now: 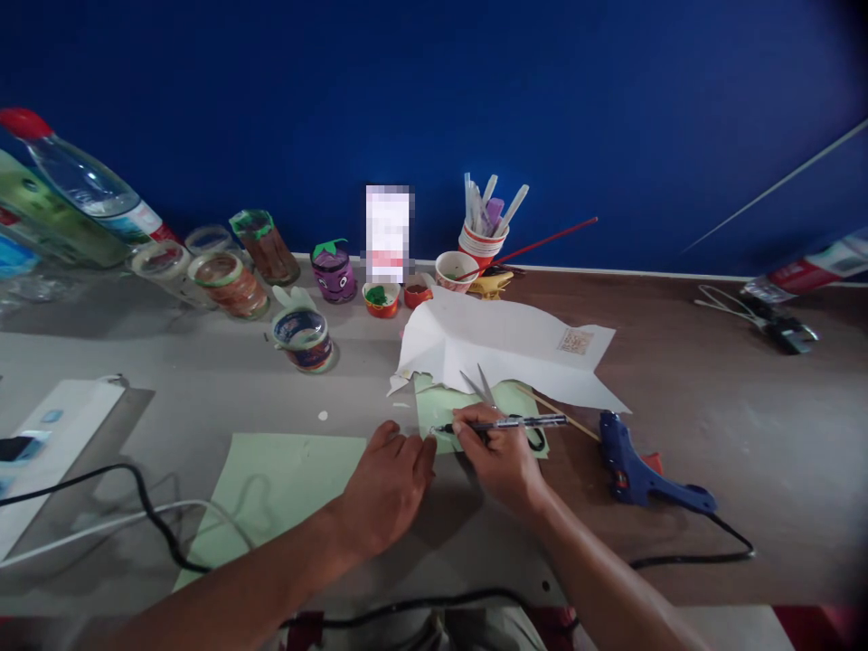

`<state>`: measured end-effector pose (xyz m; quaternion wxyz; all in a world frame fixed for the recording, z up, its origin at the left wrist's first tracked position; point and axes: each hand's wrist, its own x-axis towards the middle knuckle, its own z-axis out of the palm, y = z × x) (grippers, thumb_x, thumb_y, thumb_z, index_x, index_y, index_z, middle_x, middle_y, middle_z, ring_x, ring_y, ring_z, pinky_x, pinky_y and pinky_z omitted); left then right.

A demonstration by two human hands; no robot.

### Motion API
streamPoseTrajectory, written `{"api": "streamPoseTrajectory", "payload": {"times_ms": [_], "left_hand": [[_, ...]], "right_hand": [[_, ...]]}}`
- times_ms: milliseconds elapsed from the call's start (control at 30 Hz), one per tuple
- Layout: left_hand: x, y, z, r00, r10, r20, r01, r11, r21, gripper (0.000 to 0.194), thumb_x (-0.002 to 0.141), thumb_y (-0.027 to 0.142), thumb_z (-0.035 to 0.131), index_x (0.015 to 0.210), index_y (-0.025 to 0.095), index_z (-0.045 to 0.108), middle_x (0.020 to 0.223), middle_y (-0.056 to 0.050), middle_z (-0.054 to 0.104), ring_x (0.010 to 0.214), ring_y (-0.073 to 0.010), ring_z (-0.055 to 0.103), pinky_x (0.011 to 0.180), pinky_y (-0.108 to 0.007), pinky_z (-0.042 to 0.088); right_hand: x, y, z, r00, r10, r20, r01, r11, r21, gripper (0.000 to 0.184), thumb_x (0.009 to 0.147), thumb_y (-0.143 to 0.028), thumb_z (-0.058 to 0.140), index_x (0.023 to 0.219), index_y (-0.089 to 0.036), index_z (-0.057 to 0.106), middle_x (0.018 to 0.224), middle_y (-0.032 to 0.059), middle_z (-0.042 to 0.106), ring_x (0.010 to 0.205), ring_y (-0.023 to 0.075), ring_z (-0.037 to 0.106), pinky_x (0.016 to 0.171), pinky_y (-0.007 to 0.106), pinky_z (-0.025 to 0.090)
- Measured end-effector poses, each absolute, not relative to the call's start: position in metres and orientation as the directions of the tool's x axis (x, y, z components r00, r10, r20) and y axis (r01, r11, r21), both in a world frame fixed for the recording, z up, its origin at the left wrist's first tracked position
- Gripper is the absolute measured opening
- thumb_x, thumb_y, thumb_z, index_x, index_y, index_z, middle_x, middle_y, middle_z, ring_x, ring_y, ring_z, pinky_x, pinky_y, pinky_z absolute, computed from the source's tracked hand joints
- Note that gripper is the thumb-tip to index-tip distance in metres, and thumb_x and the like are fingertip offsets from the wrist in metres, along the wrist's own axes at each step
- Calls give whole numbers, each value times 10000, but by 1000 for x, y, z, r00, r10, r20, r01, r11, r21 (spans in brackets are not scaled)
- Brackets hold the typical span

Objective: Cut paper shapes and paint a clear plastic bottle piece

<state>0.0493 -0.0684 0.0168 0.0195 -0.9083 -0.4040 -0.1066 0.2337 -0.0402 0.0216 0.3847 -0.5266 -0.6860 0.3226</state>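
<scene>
- Black cable (488, 594), nearest the camera, crosses above the person's lap; a forearm catching it could tug whatever it is joined to.
- Right hand (505, 457) pinches a dark pen (535, 421), its tip pointing left, over a small pale green paper (438, 411) near the table's middle.
- Left hand (393, 484) has bent fingers drawn close together beside the pen tip; whether they pinch anything is unclear. So close, a slip could ink a fingertip.
- Scissors (484, 389) lie with blades parted, partly beneath the right hand. Sliding that hand could snag the paper or nick skin.
- Larger green sheet (298, 461) reaches under the left forearm, which could crease or drag it.
- Blue glue gun (627, 470) rests to the right; if hot, it could burn a straying arm. Its heat cannot be judged.
- Red-handled brush (549, 244) leans out of a paper cup (456, 271); knocking it could tip the cup.
- White torn-edged paper (502, 334) carries a brownish square code (577, 341), unreadable.
- Red-capped bottle (101, 194) and patterned tub (308, 342) have labels too blurred to read; the phone (388, 226) screen is pixelated. No brand is legible.
</scene>
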Motion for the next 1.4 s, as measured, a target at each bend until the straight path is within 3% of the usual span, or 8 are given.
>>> {"api": "streamPoseTrajectory", "payload": {"times_ms": [1400], "left_hand": [[50,-69,19,646,746,161,749,-660,52,295,909,188,526,1180,75,562,826,-55,661,739,-224,625,922,-455,409]], "right_hand": [[230,-41,29,-178,970,169,531,239,-813,166,863,-212,496,768,-198,631,741,39,691,706,182,654,660,282,500]]}}
